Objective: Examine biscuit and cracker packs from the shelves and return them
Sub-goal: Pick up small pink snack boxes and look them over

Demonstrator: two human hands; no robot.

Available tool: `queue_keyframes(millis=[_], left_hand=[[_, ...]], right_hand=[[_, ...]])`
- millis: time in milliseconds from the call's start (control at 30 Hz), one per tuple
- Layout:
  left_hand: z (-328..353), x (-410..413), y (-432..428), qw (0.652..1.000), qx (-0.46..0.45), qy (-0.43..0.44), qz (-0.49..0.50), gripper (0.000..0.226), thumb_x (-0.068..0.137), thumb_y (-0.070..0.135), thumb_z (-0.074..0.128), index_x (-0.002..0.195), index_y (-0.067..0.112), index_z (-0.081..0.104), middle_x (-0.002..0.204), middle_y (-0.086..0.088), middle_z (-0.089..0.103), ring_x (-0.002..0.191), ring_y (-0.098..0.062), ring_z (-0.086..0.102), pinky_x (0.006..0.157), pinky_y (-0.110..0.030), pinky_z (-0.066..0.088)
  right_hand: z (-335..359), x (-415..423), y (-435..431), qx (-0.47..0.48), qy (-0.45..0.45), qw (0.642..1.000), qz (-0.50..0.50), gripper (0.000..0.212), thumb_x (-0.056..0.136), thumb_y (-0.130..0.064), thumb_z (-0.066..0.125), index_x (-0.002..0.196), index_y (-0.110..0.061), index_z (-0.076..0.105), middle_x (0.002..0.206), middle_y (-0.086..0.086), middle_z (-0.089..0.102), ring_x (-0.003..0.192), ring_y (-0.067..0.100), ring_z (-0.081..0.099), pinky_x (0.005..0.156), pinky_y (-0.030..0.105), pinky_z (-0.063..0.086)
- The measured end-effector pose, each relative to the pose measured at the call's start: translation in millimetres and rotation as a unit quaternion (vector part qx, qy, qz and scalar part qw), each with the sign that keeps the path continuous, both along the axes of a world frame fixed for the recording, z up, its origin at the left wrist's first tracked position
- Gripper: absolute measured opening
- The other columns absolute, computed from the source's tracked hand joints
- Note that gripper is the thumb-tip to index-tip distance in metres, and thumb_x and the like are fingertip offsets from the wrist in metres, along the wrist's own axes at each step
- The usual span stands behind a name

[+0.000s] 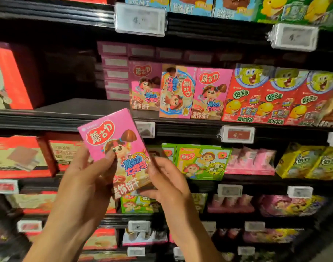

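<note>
Both your hands hold one pink biscuit box (115,148) before dark shelves (71,115): left hand (90,178) pinching its face, right hand (167,180) gripping its lower edge.

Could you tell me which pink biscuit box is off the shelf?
The tilted pink box held by the left hand and right hand; the other pink boxes stand upright on the shelf.

Black shelves (48,120) run in stacked tiers across the view; pale price tags (140,19) sit on their front edges; recesses lie dark.
</note>
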State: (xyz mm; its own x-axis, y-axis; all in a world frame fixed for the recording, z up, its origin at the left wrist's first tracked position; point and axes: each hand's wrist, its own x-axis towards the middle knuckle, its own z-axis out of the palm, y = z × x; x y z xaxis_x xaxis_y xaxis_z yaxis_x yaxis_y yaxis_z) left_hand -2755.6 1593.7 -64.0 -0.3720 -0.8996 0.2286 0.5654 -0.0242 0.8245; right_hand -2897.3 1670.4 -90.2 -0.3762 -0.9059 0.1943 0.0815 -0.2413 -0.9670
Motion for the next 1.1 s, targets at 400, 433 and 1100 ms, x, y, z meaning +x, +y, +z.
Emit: queue_keyframes(millis=[400,433,1100], left_hand=[[-26,59,-17,0.983,0.059,-0.170,-0.032,0.045,0.072,0.018,0.086,0.116,0.021,0.077,0.091,-0.007,0.073,0.074,-0.018,0.065,0.062,-0.026,0.054],[-28,66,-19,0.980,0.052,-0.185,-0.042,0.042,0.072,0.020,0.086,0.113,0.022,0.078,0.090,-0.007,0.073,0.073,-0.018,0.065,0.063,-0.026,0.055],[-41,113,-30,0.993,0.022,-0.034,-0.108,0.058,0.093,0.008,0.065,0.149,0.016,0.053,0.131,-0.019,0.071,0.110,-0.031,0.072,0.087,-0.039,0.062]], right_hand=[[-20,10,0,0.036,-0.015,0.995,-0.096,0.047,0.069,-0.062,0.073,0.109,-0.037,0.075,0.112,-0.010,0.077,0.107,0.011,0.072,0.097,0.047,0.056],[-21,14,-4,0.037,-0.020,0.994,-0.104,0.051,0.067,-0.065,0.072,0.110,-0.037,0.075,0.112,-0.010,0.077,0.106,0.010,0.073,0.094,0.046,0.056],[-32,82,-20,0.085,-0.043,0.994,0.050,0.074,0.069,-0.053,0.077,0.129,-0.013,0.058,0.118,0.011,0.076,0.110,0.031,0.074,0.085,0.044,0.060]])
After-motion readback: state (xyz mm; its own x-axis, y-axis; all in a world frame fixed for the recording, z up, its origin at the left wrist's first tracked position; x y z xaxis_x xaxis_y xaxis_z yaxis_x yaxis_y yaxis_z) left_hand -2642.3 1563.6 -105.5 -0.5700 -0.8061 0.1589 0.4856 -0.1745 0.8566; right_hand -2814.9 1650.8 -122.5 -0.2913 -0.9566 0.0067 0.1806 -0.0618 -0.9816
